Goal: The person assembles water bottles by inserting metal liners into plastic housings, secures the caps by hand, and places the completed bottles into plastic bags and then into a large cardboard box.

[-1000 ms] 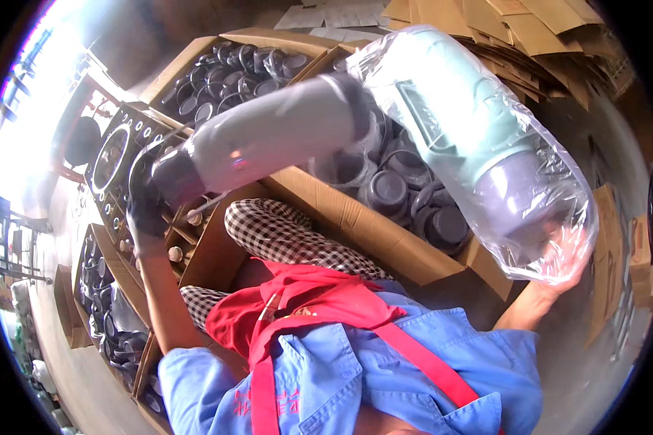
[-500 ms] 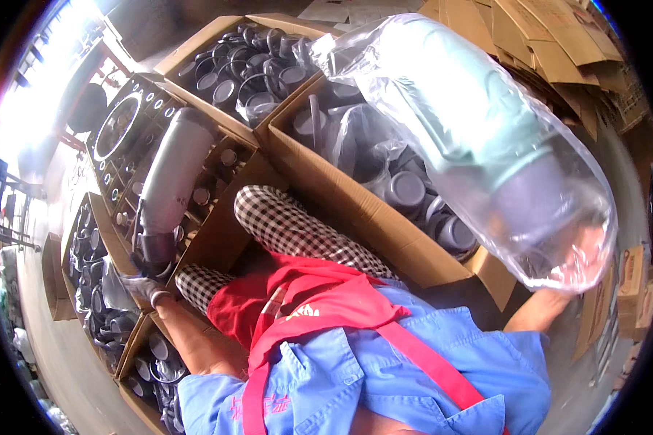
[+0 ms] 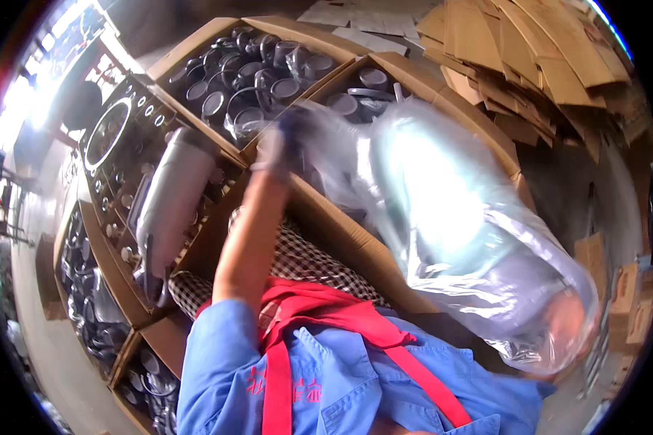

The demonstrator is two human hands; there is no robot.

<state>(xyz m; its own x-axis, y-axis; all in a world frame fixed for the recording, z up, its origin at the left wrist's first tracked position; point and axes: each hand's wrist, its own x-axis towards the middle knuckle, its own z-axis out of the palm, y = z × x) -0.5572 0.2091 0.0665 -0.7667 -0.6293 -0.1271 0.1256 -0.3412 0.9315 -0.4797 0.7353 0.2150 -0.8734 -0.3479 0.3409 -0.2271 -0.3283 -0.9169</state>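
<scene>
A large pale green flask-like cylinder (image 3: 432, 185) with a grey-lavender end lies slanted inside a clear plastic bag (image 3: 530, 351). My right hand (image 3: 564, 322) grips its lower end and shows only dimly through the plastic. At the bag's gathered far end is my left hand (image 3: 274, 148), in a greyish glove, smeared by motion, so its fingers cannot be read. To the left, a silver-grey flask (image 3: 174, 192) with a dark handle rests slanted over a divided carton; neither hand is on it.
Open cartons of dark grey lids or handled parts (image 3: 250, 80) stand ahead, another carton (image 3: 319, 196) lies beneath the bag, and more line the left (image 3: 94, 290). Flattened cardboard (image 3: 515, 43) is piled at the far right. My checkered-trousered knees are between the cartons.
My left hand has left the silver-grey flask's dark end and swung up and right to the bag's far end. The bagged cylinder has come down and nearer, with my right hand lower.
</scene>
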